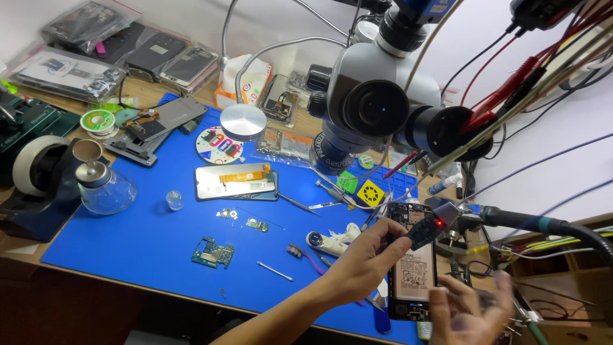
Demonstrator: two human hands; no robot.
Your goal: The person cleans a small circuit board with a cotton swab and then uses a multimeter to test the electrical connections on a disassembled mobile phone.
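My left hand reaches in from the bottom edge and pinches a small dark tester board with a red light lit on it. A thick black cable runs from the board's grey plug off to the right. The board hovers just above an opened phone with its battery showing, lying at the right end of the blue mat. My right hand is blurred at the bottom right, fingers spread and holding nothing, right beside the phone's lower end.
A microscope head hangs over the mat's back right. On the mat lie a phone screen, a small green circuit board, tweezers, a swab and a glass bottle. Bagged phones sit at the back left, wires on the right.
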